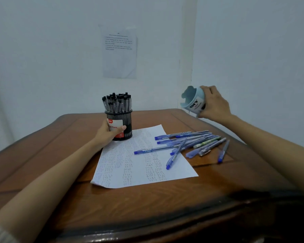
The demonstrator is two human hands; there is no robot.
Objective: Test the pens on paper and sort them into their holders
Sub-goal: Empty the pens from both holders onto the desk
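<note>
Our left hand point(111, 133) wraps round the black wire-mesh cylinder holder point(127, 124), thumb across its red-and-white label. The grip steadies the holder where it stands on the brown wooden table point(68, 199), at the far corner of the paper. It is packed with black-capped pens point(117, 102) standing upright, so we judge that colour already sorted. In front of it lies the white sheet of paper point(139, 167), covered in rows of short test strokes and set centrally where either hand can reach it. To its right the blue plastic pens point(191, 140) lie loose in a heap, some across the sheet's edge and the rest on the wood, in no holder yet. Farther right, our right hand point(216, 104) grasps the pale blue plastic cup point(193, 100) from behind. The cup is lifted off the table and tipped with its mouth toward the left. It looks empty, and we take it to be the blue pens' holder.
</note>
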